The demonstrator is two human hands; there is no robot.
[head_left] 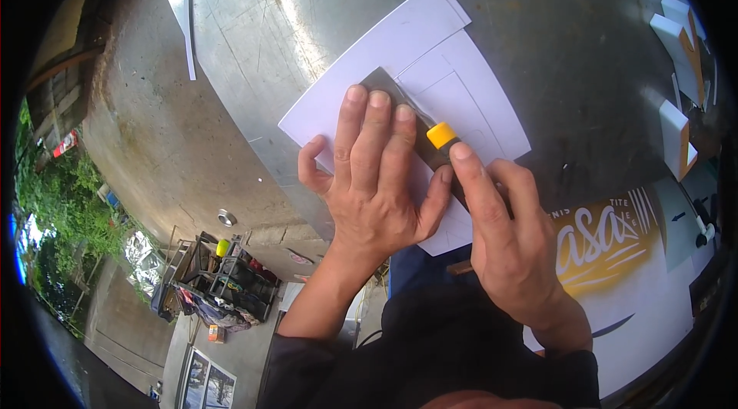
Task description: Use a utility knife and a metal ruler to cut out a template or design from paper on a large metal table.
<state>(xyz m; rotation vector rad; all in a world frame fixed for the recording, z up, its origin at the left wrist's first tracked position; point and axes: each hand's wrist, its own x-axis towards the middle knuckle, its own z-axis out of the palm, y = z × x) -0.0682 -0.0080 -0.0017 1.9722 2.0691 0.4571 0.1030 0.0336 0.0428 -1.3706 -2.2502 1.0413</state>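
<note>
Head view: fingers apart, the left hand [377, 197] presses a grey straightedge [378, 84] onto white board [327, 105] on the counter [569, 55], the right hand [511, 244], clamped on a yellow-ended cutter [441, 135], apparently scoring, which calls for steady pressure.

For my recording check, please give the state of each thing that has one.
Left hand: open, resting on the straightedge
Right hand: gripping the cutter
Cutter: blade extended
Straightedge: lying on the white sheet
White sheet: marked with lines
Narrow strip: lying loose
</note>
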